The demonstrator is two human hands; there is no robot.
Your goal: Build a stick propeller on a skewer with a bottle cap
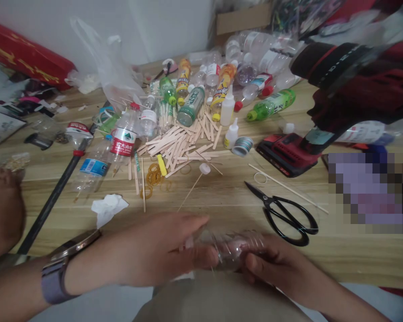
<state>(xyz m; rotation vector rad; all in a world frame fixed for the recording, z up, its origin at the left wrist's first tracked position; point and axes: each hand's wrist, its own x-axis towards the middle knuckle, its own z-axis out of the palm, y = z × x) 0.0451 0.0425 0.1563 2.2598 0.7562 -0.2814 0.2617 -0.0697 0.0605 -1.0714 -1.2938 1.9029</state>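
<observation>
A clear plastic bottle (233, 246) lies sideways between my two hands, just over the table's front edge. My left hand (177, 246), with a watch (62, 268) on its wrist, is closed around the left end, thumb along the near side. At the other end, my right hand (268, 264) grips the bottle with thumb and fingers. The hands are slightly blurred, and the bottle's left end is hidden by my left hand. Black-handled scissors (285, 217) lie open on the table beyond my right hand. Past my left hand, a thin stick (190, 191) touches a small whitish disc (204, 168).
Craft sticks (177, 145) are heaped mid-table near rubber bands (154, 175) and a glue bottle (227, 109). Several drink bottles (122, 138) stand and lie behind. A red drill (339, 98) rises at right. Another person's hand (5, 210) rests at the left edge.
</observation>
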